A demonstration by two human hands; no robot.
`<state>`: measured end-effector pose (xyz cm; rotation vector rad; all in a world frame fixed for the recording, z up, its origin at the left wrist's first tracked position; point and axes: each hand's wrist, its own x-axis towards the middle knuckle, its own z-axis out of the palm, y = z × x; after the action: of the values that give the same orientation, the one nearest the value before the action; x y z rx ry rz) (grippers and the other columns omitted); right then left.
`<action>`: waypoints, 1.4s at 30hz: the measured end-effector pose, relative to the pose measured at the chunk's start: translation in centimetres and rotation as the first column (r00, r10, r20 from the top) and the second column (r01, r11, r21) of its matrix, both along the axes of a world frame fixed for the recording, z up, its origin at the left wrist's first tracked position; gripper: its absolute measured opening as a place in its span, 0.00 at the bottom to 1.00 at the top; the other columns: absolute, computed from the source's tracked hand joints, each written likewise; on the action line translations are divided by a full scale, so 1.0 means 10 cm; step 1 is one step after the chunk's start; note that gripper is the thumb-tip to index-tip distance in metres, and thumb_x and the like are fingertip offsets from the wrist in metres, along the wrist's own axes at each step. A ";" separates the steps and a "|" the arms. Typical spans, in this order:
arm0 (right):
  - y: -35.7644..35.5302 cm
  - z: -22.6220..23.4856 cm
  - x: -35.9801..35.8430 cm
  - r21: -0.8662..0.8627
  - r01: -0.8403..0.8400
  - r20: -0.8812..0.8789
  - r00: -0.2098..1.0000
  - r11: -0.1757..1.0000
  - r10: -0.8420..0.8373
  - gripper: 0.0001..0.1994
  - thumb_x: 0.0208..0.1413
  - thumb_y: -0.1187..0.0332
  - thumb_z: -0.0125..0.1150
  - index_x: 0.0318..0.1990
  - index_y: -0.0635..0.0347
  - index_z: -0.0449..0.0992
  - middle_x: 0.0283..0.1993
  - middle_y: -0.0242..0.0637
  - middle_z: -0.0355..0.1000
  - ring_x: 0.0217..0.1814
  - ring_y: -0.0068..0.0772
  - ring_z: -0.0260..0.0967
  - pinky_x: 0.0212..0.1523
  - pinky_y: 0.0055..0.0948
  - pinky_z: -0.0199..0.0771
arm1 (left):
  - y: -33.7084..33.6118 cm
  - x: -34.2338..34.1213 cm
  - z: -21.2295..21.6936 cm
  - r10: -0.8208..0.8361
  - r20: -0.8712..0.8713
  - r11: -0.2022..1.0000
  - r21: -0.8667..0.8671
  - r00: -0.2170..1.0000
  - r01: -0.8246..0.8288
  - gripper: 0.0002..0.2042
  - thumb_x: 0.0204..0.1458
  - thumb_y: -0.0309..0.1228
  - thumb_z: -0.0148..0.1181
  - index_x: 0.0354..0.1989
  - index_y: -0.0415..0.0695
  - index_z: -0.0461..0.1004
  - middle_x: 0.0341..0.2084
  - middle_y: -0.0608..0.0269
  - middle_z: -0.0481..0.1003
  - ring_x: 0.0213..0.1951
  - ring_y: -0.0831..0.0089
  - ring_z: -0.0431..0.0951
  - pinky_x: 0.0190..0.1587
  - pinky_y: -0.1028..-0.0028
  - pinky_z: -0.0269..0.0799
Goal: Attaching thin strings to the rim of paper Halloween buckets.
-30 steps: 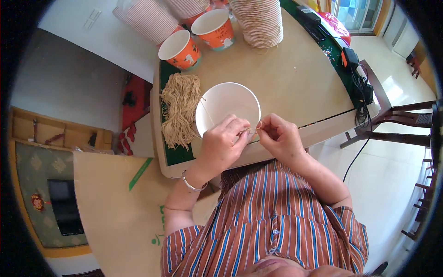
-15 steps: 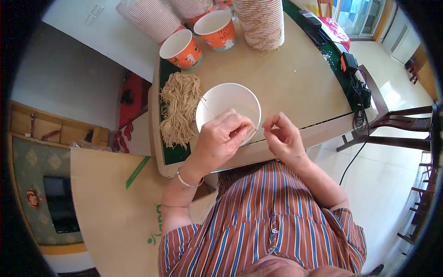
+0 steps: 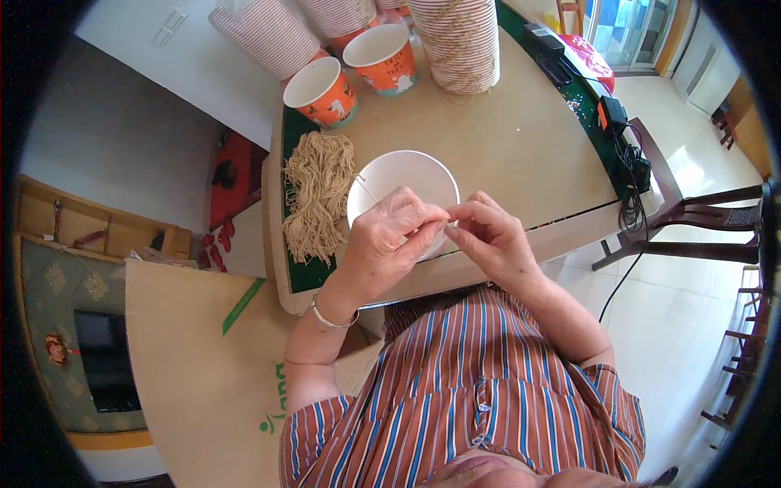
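A white-lined paper cup [image 3: 411, 169] stands at the near side of the table, its mouth facing up. A piece of beige string [image 3: 368, 188] runs from the cup's left wall down inside toward my fingers. My left hand [image 3: 390, 236] reaches over the cup's near side, thumb and forefinger pinching the string by the near right rim. There, my right hand [image 3: 495, 242] meets it tip to tip, also closed in a pinch on the string end, which my fingers mostly cover. Left of the cup lies a bundle of cut beige strings [image 3: 320, 195].
Two orange printed paper cups [image 3: 324, 96] stand behind the bundle. Tall stacks of nested cups [image 3: 454, 45] rise at the far edge. Black adapters and cables [image 3: 633, 175] line the table's right edge. A dark wooden chair [image 3: 712, 220] stands to the right.
My right hand has moved left to meet my left hand's fingertips and closed on the string end. My left hand keeps nearly the same place.
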<state>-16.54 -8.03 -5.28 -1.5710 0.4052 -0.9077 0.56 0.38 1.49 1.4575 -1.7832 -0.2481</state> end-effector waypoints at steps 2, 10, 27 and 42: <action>-0.01 0.01 0.00 0.071 -0.022 -0.077 0.997 0.997 0.028 0.08 0.59 0.75 0.66 0.45 0.66 0.78 0.34 0.29 0.64 0.32 0.14 0.63 0.31 0.18 0.64 | 0.00 0.02 -0.01 -0.014 0.018 0.999 -0.034 1.000 0.014 0.10 0.50 0.18 0.66 0.39 0.43 0.80 0.27 0.63 0.73 0.28 0.72 0.75 0.30 0.73 0.72; -0.04 0.10 -0.01 0.340 -0.168 -0.044 0.980 0.925 0.194 0.05 0.63 0.73 0.63 0.42 0.66 0.76 0.37 0.25 0.70 0.38 0.11 0.70 0.36 0.16 0.70 | 0.00 0.04 -0.03 -0.013 -0.001 0.999 -0.041 1.000 0.013 0.10 0.50 0.17 0.66 0.39 0.45 0.81 0.27 0.63 0.72 0.28 0.70 0.75 0.30 0.72 0.72; -0.01 0.02 0.02 0.440 -0.207 0.064 0.978 0.874 0.200 0.07 0.62 0.73 0.65 0.38 0.58 0.70 0.31 0.23 0.68 0.22 0.08 0.58 0.19 0.14 0.57 | 0.05 0.04 -0.05 0.011 -0.051 0.999 -0.037 0.999 -0.013 0.09 0.49 0.17 0.67 0.38 0.44 0.81 0.26 0.63 0.73 0.27 0.72 0.76 0.29 0.73 0.72; -0.21 0.11 -0.03 0.075 -0.289 -0.204 0.932 0.954 0.298 0.09 0.58 0.79 0.54 0.46 0.65 0.74 0.35 0.23 0.61 0.34 0.12 0.59 0.35 0.16 0.65 | 0.02 0.04 -0.06 -0.045 -0.017 0.996 -0.079 0.999 0.044 0.14 0.49 0.18 0.67 0.44 0.46 0.82 0.27 0.63 0.73 0.28 0.72 0.76 0.30 0.72 0.73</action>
<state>-16.84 -10.16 -4.21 -1.6414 0.3262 -0.4985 0.96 0.54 0.88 1.3572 -1.7917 -0.2109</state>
